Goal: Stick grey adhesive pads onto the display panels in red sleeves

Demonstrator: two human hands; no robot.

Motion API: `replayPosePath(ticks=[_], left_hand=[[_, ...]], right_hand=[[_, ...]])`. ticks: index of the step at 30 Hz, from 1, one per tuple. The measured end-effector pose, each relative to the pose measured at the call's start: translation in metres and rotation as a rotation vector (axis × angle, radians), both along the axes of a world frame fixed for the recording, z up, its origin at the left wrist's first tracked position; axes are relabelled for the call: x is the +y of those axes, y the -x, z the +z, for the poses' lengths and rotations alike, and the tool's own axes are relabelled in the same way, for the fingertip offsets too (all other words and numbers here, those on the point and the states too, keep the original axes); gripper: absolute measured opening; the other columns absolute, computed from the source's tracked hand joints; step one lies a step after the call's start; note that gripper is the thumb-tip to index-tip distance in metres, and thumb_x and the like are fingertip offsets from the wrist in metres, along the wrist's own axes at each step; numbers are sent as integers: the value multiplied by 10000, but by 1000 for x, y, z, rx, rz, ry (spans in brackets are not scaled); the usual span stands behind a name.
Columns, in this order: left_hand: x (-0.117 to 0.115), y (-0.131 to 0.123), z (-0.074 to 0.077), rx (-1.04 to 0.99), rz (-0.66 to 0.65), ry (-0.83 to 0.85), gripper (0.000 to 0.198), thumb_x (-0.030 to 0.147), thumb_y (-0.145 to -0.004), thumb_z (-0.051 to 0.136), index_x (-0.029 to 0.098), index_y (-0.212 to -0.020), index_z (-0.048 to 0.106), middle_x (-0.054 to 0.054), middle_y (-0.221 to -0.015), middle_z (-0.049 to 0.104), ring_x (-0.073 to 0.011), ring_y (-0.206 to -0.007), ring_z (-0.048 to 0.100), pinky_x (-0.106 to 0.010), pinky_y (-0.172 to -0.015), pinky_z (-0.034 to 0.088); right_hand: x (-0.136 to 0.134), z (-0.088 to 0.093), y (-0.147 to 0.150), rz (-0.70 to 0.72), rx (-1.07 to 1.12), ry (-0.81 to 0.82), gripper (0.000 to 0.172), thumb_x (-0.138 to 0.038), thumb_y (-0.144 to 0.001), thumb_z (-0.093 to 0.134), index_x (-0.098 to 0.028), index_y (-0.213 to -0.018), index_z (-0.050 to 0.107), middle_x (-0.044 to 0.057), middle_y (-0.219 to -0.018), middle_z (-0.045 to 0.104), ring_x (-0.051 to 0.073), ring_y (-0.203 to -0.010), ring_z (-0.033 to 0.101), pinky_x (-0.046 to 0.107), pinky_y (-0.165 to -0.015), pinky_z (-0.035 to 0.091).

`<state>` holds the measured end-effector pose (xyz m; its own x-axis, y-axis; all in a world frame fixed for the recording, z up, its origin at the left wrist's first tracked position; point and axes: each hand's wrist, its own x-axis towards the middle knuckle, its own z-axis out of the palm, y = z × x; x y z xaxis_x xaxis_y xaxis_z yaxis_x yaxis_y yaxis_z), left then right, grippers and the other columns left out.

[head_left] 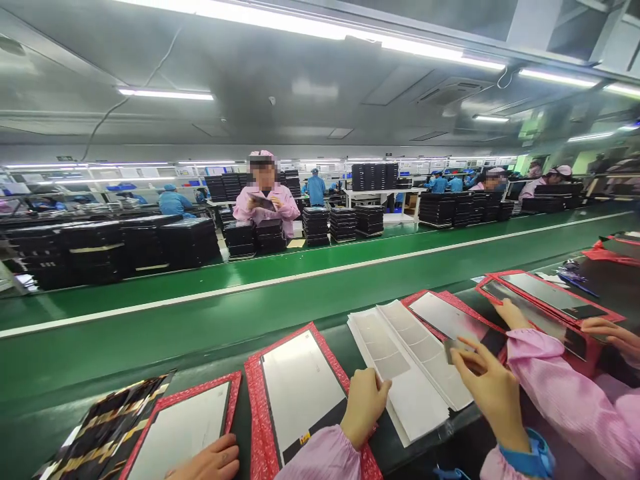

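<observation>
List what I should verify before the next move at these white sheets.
Right hand pinching the dark piece: ok.
Left hand at the edge of the white sheets: ok.
White sheets lying square: not ok, they fan apart.
Co-worker's hand apart from the white sheets: ok.
Panel free of scratches: cannot tell.

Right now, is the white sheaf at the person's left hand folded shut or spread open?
Spread open: its two white leaves fan apart beside the left hand.
</observation>
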<state>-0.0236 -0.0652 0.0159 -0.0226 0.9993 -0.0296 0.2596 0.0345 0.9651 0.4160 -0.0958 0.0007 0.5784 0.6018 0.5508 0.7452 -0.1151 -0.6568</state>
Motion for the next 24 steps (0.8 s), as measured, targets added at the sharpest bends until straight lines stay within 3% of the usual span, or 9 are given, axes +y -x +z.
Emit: replayPosePath(ticks=[3, 5, 8, 10, 13, 16, 19, 24], left_hand=[[-7, -90, 0, -53, -44, -50, 254, 364, -867, 461, 153, -950, 574, -35, -941, 597, -144, -782, 579, -304, -695, 501], [-9, -143, -2, -68, -96, -61, 235, 338, -868, 468, 159, -991, 559, -47, -997, 578, -148, -817, 571, -317, -719, 499], [-8, -181, -8, -89, -158, -82, 235, 358, -854, 481, 156, -911, 585, -45, -922, 609, -140, -771, 582, -290, -703, 501], [-5, -179, -13, -149, -200, -89, 266, 400, -817, 516, 145, -811, 594, -38, -800, 634, -150, -722, 596, -256, -669, 499], [-4, -157, -21, -247, -181, -96, 287, 436, -768, 554, 151, -748, 583, -30, -716, 629, -163, -694, 596, -229, -642, 483], [-6, -136, -29, -264, -79, -106, 302, 452, -718, 599, 151, -711, 581, -17, -664, 597, -153, -639, 564, -215, -594, 456], [-9, -126, -37, -277, -22, -121, 324, 470, -681, 624, 149, -679, 578, -3, -604, 559, -136, -581, 523, -203, -540, 426], [-8, -117, -46, -309, 46, -115, 352, 495, -645, 641, 149, -674, 585, -11, -599, 571, -143, -576, 531, -211, -541, 434]], right_hand=[[-5, -8, 53, 114, -226, -96, 223, -340, -785, 513, -211, -954, 582, 33, -855, 678, 180, -703, 644, 284, -666, 476], [-8, -15, 88, 264, -319, -177, 169, -253, -800, 525, -219, -962, 563, 34, -904, 665, 178, -781, 633, 287, -727, 474], [-11, -24, 128, 491, -341, -227, 352, -138, -800, 526, -240, -1132, 474, 32, -945, 647, 174, -813, 607, 303, -736, 479], [-10, -28, 142, 594, -321, -211, 491, -128, -796, 534, -261, -1243, 378, 34, -963, 635, 179, -781, 590, 321, -698, 487], [-3, -34, 149, 714, -241, -108, 609, -224, -764, 603, -261, -1292, 303, 45, -979, 611, 201, -825, 563, 345, -716, 488], [8, -39, 152, 668, -129, -94, 541, -286, -754, 613, -254, -1227, 352, 49, -992, 579, 205, -882, 539, 359, -779, 466], [20, -41, 157, 564, 34, -44, 457, -318, -765, 587, -239, -1165, 381, 35, -947, 576, 173, -785, 548, 332, -723, 463], [30, -38, 159, 661, 347, 144, 393, -339, -762, 571, -225, -1103, 414, -54, -640, 582, 128, -611, 549, 262, -641, 448]])
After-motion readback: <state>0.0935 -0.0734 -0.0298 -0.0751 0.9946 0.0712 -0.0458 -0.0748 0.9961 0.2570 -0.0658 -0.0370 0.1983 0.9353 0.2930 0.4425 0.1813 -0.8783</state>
